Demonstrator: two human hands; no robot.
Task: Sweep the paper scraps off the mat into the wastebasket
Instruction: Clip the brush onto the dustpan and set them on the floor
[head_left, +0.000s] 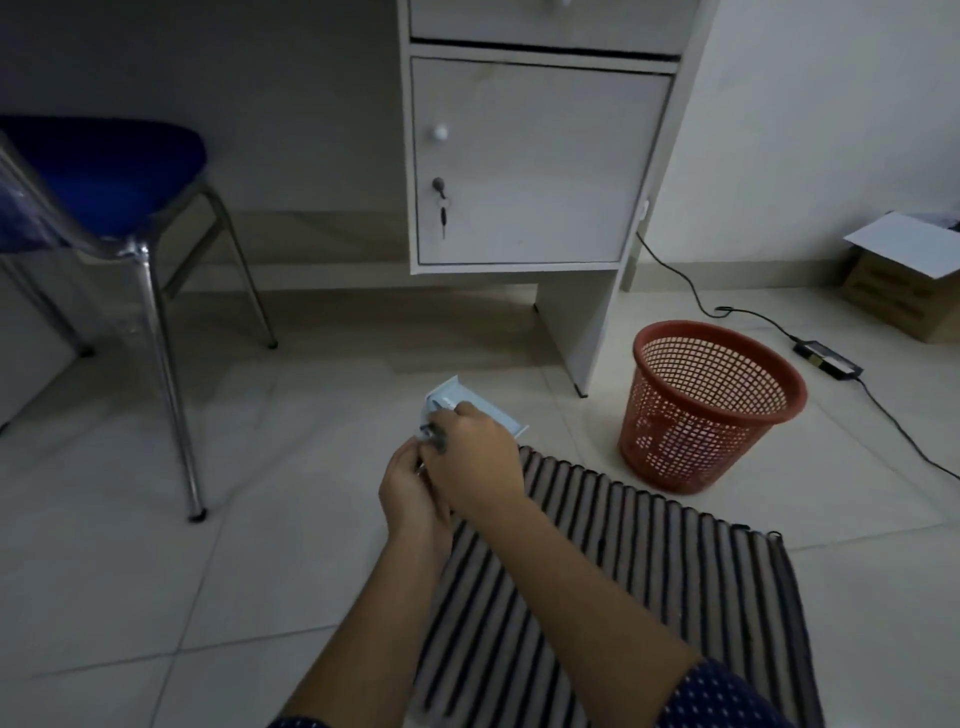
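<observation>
At the mat's far corner, both our hands, left and right, were closed round pale paper; the wastebasket stood nearby, so carrying it level seemed wisest.

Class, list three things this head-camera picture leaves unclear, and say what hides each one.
1. The pale blue item: the right hand and left hand cover much of it.
2. The wastebasket contents: too dim behind the mesh.
3. The mat: forearms cover part; the bottom edge crops it.
</observation>
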